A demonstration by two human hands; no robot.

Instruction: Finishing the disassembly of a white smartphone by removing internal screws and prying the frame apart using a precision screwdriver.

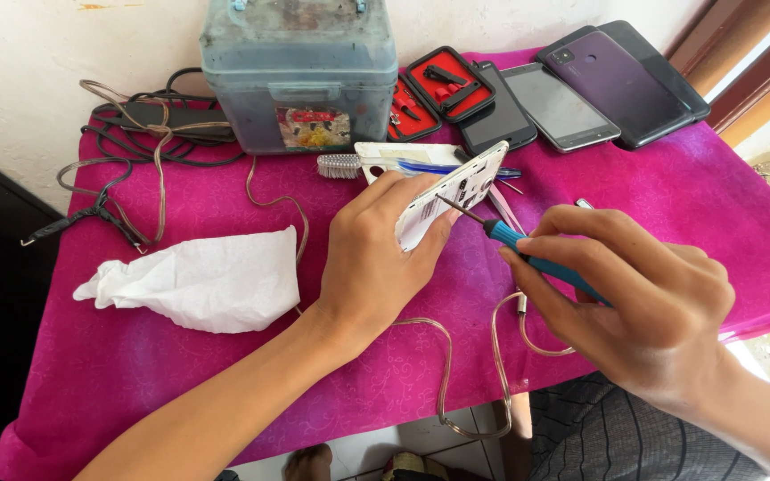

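Note:
My left hand [376, 258] grips a white opened phone [456, 191], tilted on edge above the magenta cloth [225, 374]. Its inner side with small parts faces my right hand. In my right hand [643, 303] is a blue-handled soldering iron [528, 254], held like a pen. Its thin metal tip touches the phone's inner side near the middle. A clear cable runs from the iron down over the table's front edge.
A grey-blue plastic box [300, 71] stands at the back. Beside it lie a red-lined tool case [434, 93] and several phones [581, 89]. A white crumpled tissue [198, 281] lies at left, with black and clear cables [144, 134] behind it. A toothbrush [340, 166] rests near the box.

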